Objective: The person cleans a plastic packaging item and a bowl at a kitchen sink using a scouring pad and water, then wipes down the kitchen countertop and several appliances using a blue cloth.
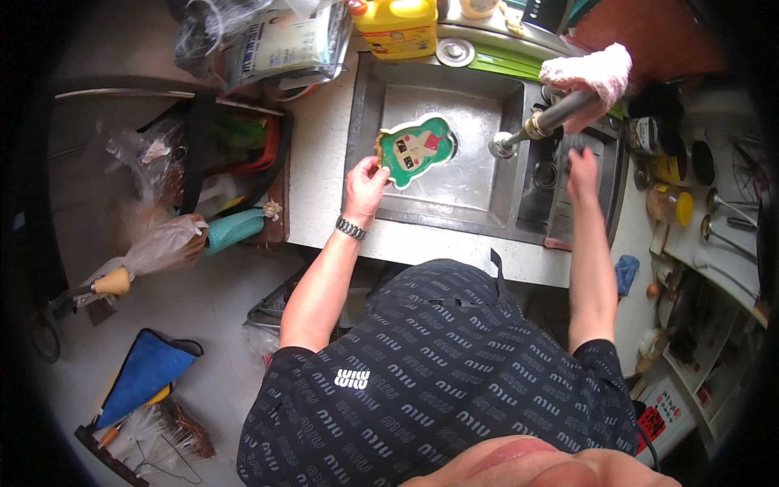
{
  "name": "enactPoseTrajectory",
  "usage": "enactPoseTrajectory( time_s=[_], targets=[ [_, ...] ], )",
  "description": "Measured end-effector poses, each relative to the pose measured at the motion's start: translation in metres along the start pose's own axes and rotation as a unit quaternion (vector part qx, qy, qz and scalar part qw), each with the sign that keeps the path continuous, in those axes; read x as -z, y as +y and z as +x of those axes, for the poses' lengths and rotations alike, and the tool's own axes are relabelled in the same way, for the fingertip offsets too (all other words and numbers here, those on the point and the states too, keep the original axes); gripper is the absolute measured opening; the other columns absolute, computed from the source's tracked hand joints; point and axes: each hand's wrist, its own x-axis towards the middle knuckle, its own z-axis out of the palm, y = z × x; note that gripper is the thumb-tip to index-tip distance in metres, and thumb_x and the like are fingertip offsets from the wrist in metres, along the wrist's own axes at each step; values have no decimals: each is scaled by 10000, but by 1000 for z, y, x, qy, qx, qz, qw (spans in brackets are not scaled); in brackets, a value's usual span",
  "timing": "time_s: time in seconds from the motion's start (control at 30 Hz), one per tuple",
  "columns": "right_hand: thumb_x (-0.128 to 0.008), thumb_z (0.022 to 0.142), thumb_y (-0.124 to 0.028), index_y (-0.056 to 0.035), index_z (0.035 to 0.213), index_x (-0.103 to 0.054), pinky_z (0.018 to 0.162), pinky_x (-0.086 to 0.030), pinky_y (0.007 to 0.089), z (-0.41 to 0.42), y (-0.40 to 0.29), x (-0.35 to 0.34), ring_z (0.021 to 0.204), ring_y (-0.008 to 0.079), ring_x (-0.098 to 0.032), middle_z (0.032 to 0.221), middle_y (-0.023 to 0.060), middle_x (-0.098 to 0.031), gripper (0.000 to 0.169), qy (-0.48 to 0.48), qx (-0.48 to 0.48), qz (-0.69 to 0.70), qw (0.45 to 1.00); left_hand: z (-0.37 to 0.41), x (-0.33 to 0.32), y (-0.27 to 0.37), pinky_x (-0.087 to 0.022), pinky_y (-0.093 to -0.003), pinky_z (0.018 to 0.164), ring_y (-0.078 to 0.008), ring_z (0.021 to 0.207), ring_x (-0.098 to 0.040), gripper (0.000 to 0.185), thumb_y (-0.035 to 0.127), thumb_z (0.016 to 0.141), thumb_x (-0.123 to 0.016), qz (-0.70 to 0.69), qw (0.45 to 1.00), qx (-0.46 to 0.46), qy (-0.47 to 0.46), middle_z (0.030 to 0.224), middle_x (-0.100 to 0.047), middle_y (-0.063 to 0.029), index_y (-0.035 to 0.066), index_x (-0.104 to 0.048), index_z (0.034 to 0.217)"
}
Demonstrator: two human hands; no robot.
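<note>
My left hand (366, 182) pinches the lower left edge of a green mat with a cartoon figure (420, 149), which is held over the large basin of the steel sink (468, 204). The mat's left edge looks brown and worn. Over the narrow right basin, my right hand (582, 173) is closed around something dark and wiry that looks like a scouring pad (571, 146); blur hides its exact form. Between my hands, the faucet (526, 131) reaches over the sink, with a pink cloth (587, 73) draped on its upper part.
A yellow detergent jug (395, 30), a round metal strainer lid (455, 52) and a green tray (505, 62) stand behind the sink. Jars, including one with a yellow lid (669, 204), and ladles (724, 234) are at the right. Plastic packages (283, 45) lie back left.
</note>
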Motion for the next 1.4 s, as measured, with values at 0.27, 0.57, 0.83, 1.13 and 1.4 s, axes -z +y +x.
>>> enactPoseTrajectory(
  time_s=[0.27,0.57,0.83,1.13,1.4],
  targets=[
    [-552,821,-120,6,946,-632,688,-471,380,-126,-1,-95,728,278,-619,790,209,-628,195,-112,47,-314,942,36,1,132,-510,-356,749,-307,849,-628,132,-99,773,-582,301,865,-379,-133,936,-640,-140,-12,-621,864],
    [-620,892,-76,23,1075,-629,745,-473,256,-115,-56,-197,835,104,-573,930,26,-628,208,-242,-6,47,969,96,-2,238,-504,-374,940,-355,1100,-615,102,-57,781,-640,422,753,-428,-268,1408,-456,-260,12,-617,852],
    [-723,845,-131,9,1097,-637,736,-546,282,-26,-144,-314,843,138,-646,1018,74,-674,301,-378,-47,211,900,140,-9,286,-495,-381,869,-367,979,-613,87,-27,790,-587,527,741,-314,-274,1263,-534,-258,-27,-623,869],
    [-722,839,-117,-12,1235,-587,801,-546,279,7,-174,-346,910,144,-657,1078,70,-662,431,-451,-83,336,823,171,-13,281,-450,-401,884,-360,1069,-556,50,15,775,-571,553,741,-219,-311,1175,-504,-318,-25,-577,804],
    [-705,846,-77,-24,1252,-570,784,-557,288,7,-173,-355,902,156,-660,1085,76,-651,431,-439,-111,370,811,173,-15,286,-484,-391,826,-268,952,-625,50,-14,776,-580,547,762,-135,-319,1459,-338,-349,-27,-548,740]
  ],
)
